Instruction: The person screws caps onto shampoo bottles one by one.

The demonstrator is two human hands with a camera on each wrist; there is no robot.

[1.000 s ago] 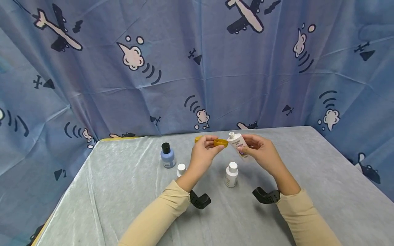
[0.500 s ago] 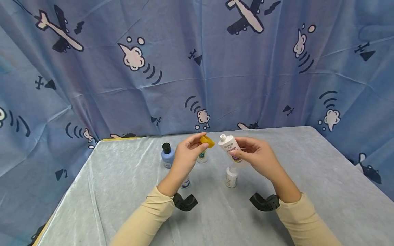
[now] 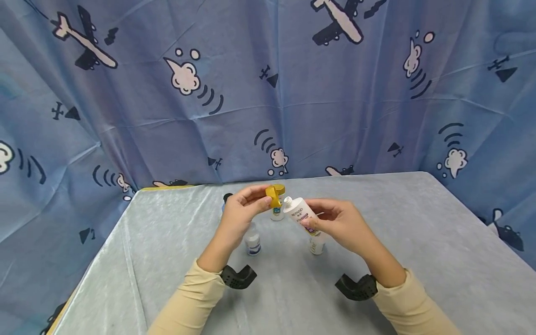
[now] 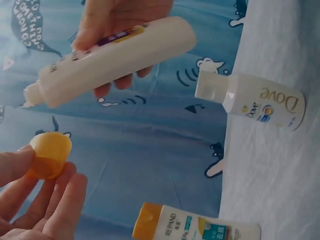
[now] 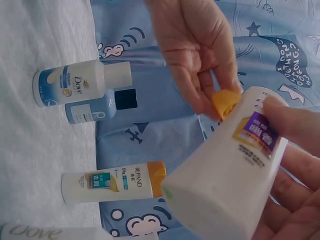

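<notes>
In the head view, my left hand [image 3: 243,207] pinches a yellow bottle cap [image 4: 50,155] between thumb and fingers. My right hand [image 3: 339,223] grips a white REPAND shampoo bottle [image 3: 302,217], its bare white neck tilted up and leftward toward the cap. The left wrist view shows a gap between that neck and the cap. Both are held up above the table. Behind the cap stands another REPAND bottle [image 5: 115,182] with a yellow cap on. A white Dove bottle [image 4: 265,102] stands below my right hand, partly hidden in the head view.
Near my left forearm stands a second Dove bottle [image 5: 70,84] with a white cap. Beside it is a light blue bottle [image 5: 92,111] with a black cap, mostly hidden by my left hand in the head view. A patterned blue curtain [image 3: 234,116] hangs behind the cloth-covered table [image 3: 398,204].
Both hands have moved left and slightly lower, carrying the yellow cap and the white shampoo bottle. The cap has turned in my left fingers. The standing REPAND bottle has come more into view.
</notes>
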